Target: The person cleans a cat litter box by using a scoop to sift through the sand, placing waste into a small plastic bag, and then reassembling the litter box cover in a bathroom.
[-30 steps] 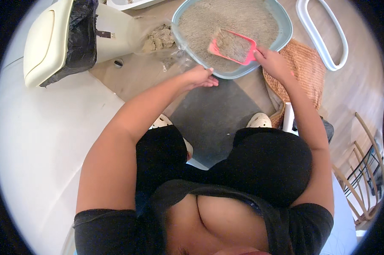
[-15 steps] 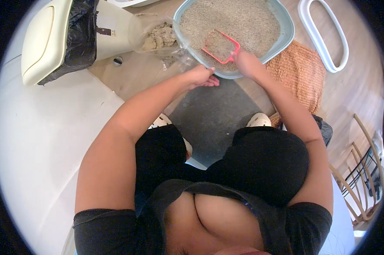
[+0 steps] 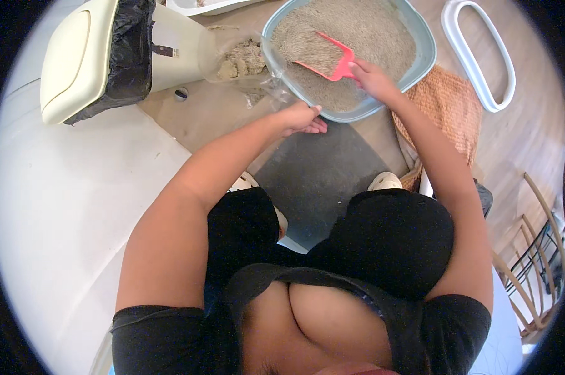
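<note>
A litter box (image 3: pixel 427 62) with a pale blue rim stands at the top of the view, filled with grainy beige litter (image 3: pixel 382 37). My right hand (image 3: pixel 373 81) is closed round the handle of a red litter scoop (image 3: pixel 343 66). The scoop's front part is sunk in the litter, with litter lying over its blade. At the box's near left edge, my left hand (image 3: pixel 302 119) grips the rim, thumb on top and fingers below. Left of the box lies a clear plastic bag (image 3: pixel 275 86) with beige clumps (image 3: pixel 242 60) in it, partly against the rim.
A cream bin (image 3: pixel 76 59) with a black liner (image 3: pixel 131 59) lies at upper left. An oval white-blue frame (image 3: pixel 506 69) rests on the wooden floor at right, near an orange textured cloth (image 3: pixel 448 119). A dark grey mat (image 3: pixel 320 169) is between my feet; wooden chair parts (image 3: pixel 539 250) stand at right.
The scoop has gone down into the litter and turned, its blade now partly covered. My right hand has shifted slightly right. My left hand stays at the rim.
</note>
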Available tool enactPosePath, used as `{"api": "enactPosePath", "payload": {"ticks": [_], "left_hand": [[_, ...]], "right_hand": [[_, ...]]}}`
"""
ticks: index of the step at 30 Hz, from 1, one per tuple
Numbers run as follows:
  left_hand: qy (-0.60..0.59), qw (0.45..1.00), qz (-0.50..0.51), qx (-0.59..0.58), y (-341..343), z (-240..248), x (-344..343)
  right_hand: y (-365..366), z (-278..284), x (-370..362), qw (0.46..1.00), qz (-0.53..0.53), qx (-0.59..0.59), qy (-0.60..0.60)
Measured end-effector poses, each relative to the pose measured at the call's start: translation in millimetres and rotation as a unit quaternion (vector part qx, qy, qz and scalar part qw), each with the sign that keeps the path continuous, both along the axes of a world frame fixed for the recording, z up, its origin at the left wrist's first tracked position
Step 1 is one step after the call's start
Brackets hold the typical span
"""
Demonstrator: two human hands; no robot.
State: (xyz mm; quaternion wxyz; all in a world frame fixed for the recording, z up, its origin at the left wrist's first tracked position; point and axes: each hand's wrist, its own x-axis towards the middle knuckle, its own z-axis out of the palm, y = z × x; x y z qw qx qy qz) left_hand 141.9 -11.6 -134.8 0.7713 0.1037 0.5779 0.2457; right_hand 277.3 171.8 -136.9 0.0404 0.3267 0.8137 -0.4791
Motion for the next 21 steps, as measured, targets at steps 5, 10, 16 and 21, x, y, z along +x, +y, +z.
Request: {"api": "enactPosePath", "payload": {"ticks": [5, 10, 16, 21], "left_hand": [[-0.002, 1.000, 0.014, -0.004, -5, -3, -3], [-0.012, 1.000, 0.015, -0.002, 0, -4, 1], [0.007, 1.000, 0.013, -0.004, 0, 2, 0], [0.010, 1.000, 0.019, -0.015, -2, 2, -2]], "right_hand": [[9, 28, 25, 0.993, -0.097, -0.068, -0.004], [12, 26, 40, 0.995, -0.082, 0.052, -0.008], [-5, 43, 33, 0.992, -0.039, 0.082, -0.084], [-32, 54, 16, 0.983, 0.021, 0.111, -0.143]]}}
